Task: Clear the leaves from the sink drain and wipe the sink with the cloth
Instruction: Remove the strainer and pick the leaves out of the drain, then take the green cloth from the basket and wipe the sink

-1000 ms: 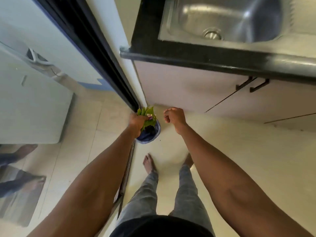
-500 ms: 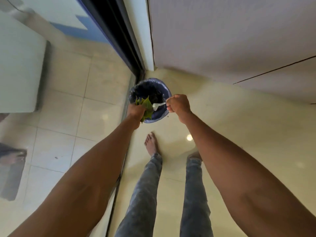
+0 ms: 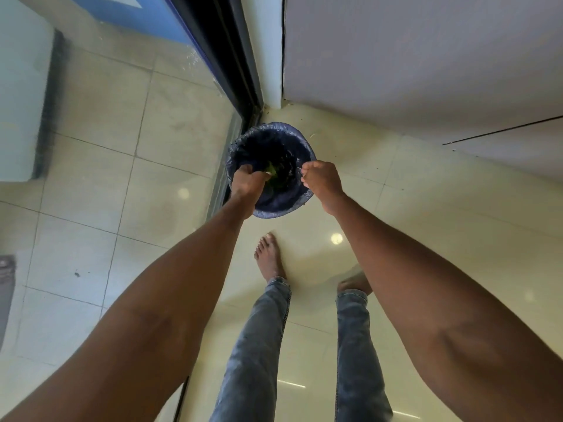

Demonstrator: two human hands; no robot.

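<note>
— Green is the first thing I pick out: leaves (image 3: 272,170) bunched at the fingertips of the left hand (image 3: 247,183). Is that hand closed on them?

— Yes, its fingers are curled round the bunch, pointing down into the mouth of a bin (image 3: 275,205). Only a small patch of leaf shows past the knuckles; the rest is hidden by the hand.

— And the right hand (image 3: 320,178)?

— Just across from the left, over the bin's other edge. It is closed in a loose fist with thumb and forefinger pinched together. Something thin and pale seems to stick out of the pinch, but it is too small to name.

— What lies under both hands?

— The bin is round, lined with a dark blue bag (image 3: 288,129) folded over its rim. Its inside is dark.

— Farther out?

— Beyond the hands the bin stands in a corner, close to a black door frame (image 3: 225,56) on the left hand's side and a pale cabinet front (image 3: 411,62) on the right hand's side. Below the wrists, glossy cream floor tiles (image 3: 411,208), two bare feet and jeans (image 3: 259,345).
</note>
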